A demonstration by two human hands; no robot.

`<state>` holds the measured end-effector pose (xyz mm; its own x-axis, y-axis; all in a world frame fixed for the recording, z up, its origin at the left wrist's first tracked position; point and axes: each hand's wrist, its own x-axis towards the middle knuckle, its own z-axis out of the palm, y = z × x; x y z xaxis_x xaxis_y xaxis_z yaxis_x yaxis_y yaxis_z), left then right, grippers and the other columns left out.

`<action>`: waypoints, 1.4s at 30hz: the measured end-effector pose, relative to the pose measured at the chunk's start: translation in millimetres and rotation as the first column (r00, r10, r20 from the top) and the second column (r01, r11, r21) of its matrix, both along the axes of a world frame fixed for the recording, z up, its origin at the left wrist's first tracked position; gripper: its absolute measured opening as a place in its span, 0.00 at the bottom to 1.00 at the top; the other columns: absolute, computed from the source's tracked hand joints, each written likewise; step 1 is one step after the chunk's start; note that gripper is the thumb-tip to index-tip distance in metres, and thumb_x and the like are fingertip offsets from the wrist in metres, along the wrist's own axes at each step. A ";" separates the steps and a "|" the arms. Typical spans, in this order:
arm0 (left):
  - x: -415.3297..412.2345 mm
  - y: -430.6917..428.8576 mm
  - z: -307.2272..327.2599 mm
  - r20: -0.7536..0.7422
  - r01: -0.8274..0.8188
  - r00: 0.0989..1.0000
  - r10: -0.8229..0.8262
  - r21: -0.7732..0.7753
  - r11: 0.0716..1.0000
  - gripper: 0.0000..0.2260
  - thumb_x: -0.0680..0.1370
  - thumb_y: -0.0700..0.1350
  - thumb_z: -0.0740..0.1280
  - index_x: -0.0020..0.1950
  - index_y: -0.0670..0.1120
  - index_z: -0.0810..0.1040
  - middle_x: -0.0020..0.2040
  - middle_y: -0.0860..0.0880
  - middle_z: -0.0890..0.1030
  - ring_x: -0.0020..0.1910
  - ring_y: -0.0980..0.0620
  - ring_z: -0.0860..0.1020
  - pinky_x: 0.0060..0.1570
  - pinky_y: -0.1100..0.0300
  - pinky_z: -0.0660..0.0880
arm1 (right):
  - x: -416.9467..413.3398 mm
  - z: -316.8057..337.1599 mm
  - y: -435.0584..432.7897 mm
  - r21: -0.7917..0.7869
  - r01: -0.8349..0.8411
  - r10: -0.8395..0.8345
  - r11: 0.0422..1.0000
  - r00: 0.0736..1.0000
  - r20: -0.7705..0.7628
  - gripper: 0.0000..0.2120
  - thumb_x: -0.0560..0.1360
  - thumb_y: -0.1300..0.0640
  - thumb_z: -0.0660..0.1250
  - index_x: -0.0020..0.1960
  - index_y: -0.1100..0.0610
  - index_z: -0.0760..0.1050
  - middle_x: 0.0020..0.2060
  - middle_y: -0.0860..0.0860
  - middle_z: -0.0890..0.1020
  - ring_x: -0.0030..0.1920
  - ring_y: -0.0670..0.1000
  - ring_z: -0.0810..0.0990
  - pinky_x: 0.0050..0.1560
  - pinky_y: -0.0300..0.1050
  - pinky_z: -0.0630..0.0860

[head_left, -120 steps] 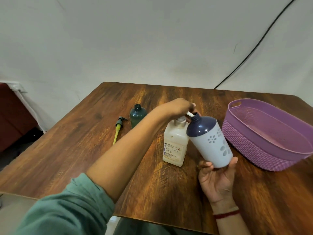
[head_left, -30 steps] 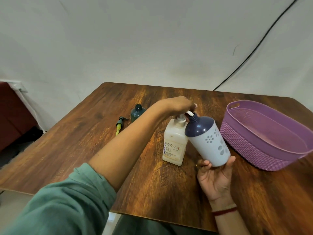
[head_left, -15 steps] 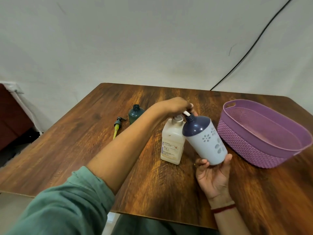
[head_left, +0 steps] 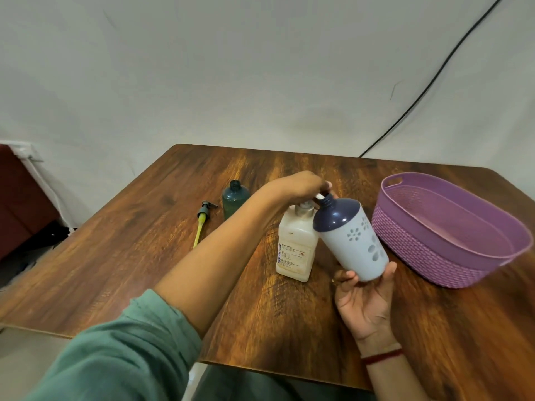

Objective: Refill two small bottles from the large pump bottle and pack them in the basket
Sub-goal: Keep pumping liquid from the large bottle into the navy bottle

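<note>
On the table [head_left: 115, 270], the left hand [head_left: 298, 188] curls over the pump head of the large pump bottle [head_left: 295, 244] while the right hand [head_left: 362, 299] grips the base of a tilted white-and-navy bottle [head_left: 350, 238], its neck at the spout, near the purple basket [head_left: 419, 256].

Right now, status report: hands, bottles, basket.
Left hand grips pump bottle head. Right hand holds white-and-navy bottle tilted, neck at spout. Green bottle uncapped; basket holds no bottle. Nothing in the way.

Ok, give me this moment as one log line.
step: refilling | left hand: gripping pump bottle head | right hand: holding white-navy bottle tilted, neck at spout | green bottle: uncapped | basket: no bottles
</note>
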<state>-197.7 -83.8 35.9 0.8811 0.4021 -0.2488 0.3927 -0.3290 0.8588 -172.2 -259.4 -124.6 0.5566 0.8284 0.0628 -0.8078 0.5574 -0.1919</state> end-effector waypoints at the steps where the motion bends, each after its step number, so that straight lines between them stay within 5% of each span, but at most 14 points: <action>1: 0.5 -0.6 -1.6 -0.005 -0.023 1.000 0.023 -0.008 1.000 0.14 0.82 0.45 0.57 0.56 0.37 0.76 0.51 0.42 0.78 0.46 0.48 0.72 0.46 0.60 0.69 | 0.6 1.0 0.2 -0.030 0.024 -0.024 0.999 1.000 0.002 0.34 0.49 0.51 0.84 0.53 0.57 0.82 0.46 0.58 0.83 0.32 0.49 0.80 0.28 0.35 0.79; 11: -6.7 2.7 10.0 0.002 0.062 0.998 -0.063 0.045 0.997 0.16 0.83 0.47 0.55 0.45 0.44 0.79 0.45 0.51 0.80 0.47 0.52 0.74 0.44 0.62 0.68 | -3.7 12.1 -0.1 -0.090 0.029 -0.026 0.996 0.999 0.033 0.36 0.41 0.50 0.86 0.49 0.56 0.84 0.44 0.57 0.83 0.29 0.48 0.79 0.25 0.33 0.77; 15: 1.5 1.2 -0.9 0.030 -0.033 0.999 0.032 0.026 0.999 0.13 0.82 0.44 0.57 0.56 0.37 0.77 0.56 0.41 0.79 0.47 0.50 0.74 0.48 0.59 0.72 | -0.3 13.6 2.3 -0.084 0.041 -0.040 0.996 0.999 0.014 0.38 0.43 0.51 0.86 0.52 0.57 0.82 0.45 0.57 0.83 0.30 0.48 0.79 0.26 0.33 0.77; 20: 1.5 1.2 -0.4 0.017 -0.012 1.000 0.011 0.048 0.999 0.12 0.82 0.44 0.57 0.54 0.39 0.77 0.53 0.42 0.78 0.47 0.51 0.74 0.50 0.59 0.72 | 4.8 14.9 -0.3 -0.089 0.032 -0.030 0.995 0.999 0.032 0.36 0.44 0.50 0.86 0.51 0.56 0.83 0.45 0.57 0.83 0.30 0.48 0.79 0.26 0.33 0.77; 24: -3.0 3.3 6.8 0.039 0.050 0.998 -0.050 0.021 0.999 0.16 0.83 0.47 0.54 0.49 0.41 0.78 0.43 0.51 0.79 0.40 0.56 0.74 0.40 0.63 0.67 | 0.5 15.9 0.9 -0.100 0.027 -0.022 0.995 0.999 0.043 0.36 0.43 0.49 0.86 0.49 0.56 0.84 0.44 0.57 0.83 0.30 0.48 0.79 0.26 0.32 0.77; 32: 2.8 5.4 -8.5 0.063 -0.035 0.997 0.037 -0.032 0.999 0.11 0.81 0.46 0.59 0.47 0.41 0.77 0.55 0.39 0.79 0.50 0.47 0.75 0.60 0.52 0.72 | 6.3 12.0 1.8 -0.086 0.038 -0.035 0.996 0.999 0.033 0.35 0.46 0.50 0.85 0.51 0.55 0.83 0.45 0.57 0.83 0.31 0.48 0.79 0.27 0.33 0.77; 38: -3.2 6.0 11.1 0.004 0.121 0.993 -0.122 0.067 0.990 0.17 0.83 0.51 0.54 0.50 0.42 0.79 0.50 0.48 0.79 0.51 0.47 0.72 0.48 0.61 0.68 | 2.0 16.1 2.7 -0.087 0.026 -0.022 0.996 0.998 0.051 0.35 0.45 0.50 0.85 0.52 0.55 0.83 0.45 0.57 0.83 0.30 0.49 0.79 0.26 0.33 0.77; 42: -0.9 6.1 3.4 0.013 0.060 0.998 -0.061 0.049 0.997 0.17 0.83 0.49 0.56 0.54 0.40 0.79 0.55 0.43 0.79 0.51 0.46 0.75 0.55 0.56 0.70 | 4.1 10.1 5.0 -0.045 -0.001 0.001 0.999 1.000 -0.001 0.34 0.51 0.51 0.84 0.55 0.57 0.81 0.47 0.59 0.82 0.32 0.50 0.79 0.28 0.36 0.78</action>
